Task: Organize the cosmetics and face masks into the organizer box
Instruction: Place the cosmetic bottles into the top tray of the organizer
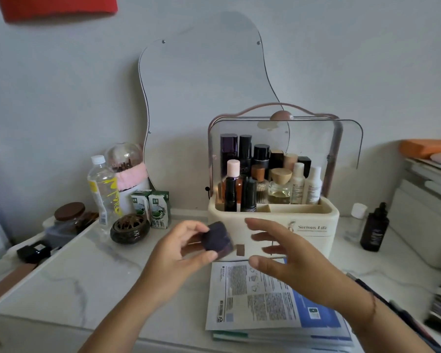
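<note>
Stacked face masks (252,299) beneath right hand (298,263) — fingers spread wide, empty; left hand (173,253) pinching dark purple compact (218,238) — organizer box (326,242) just beyond.

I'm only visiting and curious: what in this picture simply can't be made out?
All in the head view:
The dark purple item in the left hand: blurred, partly covered by that hand; its kind is unclear.
The right hand: blurred, hiding part of the organizer box front.
The face mask packets: print too small; the stack runs off the bottom edge.
The back-row bottles: labels hidden by front bottles.
</note>
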